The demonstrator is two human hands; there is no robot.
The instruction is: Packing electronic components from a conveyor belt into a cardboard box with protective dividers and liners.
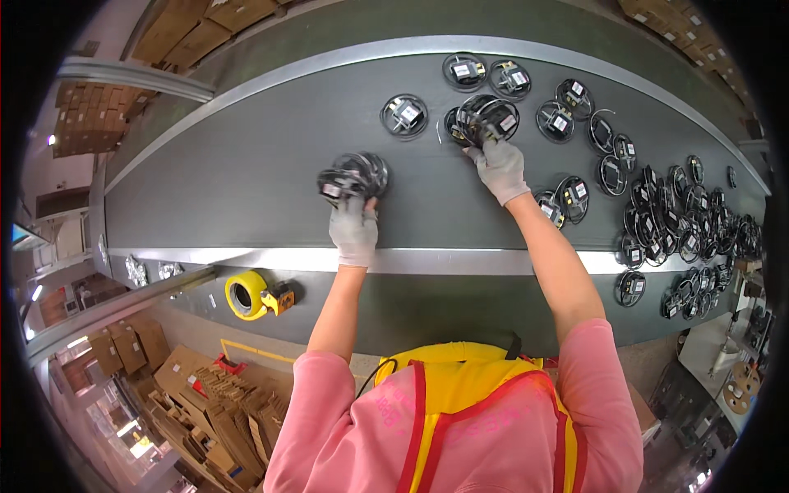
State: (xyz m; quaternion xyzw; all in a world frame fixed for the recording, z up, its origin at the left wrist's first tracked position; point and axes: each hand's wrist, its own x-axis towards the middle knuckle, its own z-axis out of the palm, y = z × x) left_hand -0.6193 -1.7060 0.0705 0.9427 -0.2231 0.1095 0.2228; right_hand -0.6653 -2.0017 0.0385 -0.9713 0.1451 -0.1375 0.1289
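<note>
My left hand [354,234], in a pale glove, is closed on a bunch of black coiled-wire units [358,171], held over the dark belt. Motion blurs this bunch. Farther off to the right, my gloved right hand [500,171] has its fingers closed on another bunch of coiled-wire units [491,117]. Each unit is a ring of thin black wire around a small black box with a white label. A single coiled unit [404,116] lies between the two hands, farther back. Two more coiled units [465,71] lie beyond my right hand.
A dense pile of coiled units [670,214] covers the belt's right end. The dark belt [222,181] has metal rails [460,261] along its edges. A yellow tape roll in a dispenser [249,296] sits at the near left. Flattened cardboard [222,411] stands at lower left.
</note>
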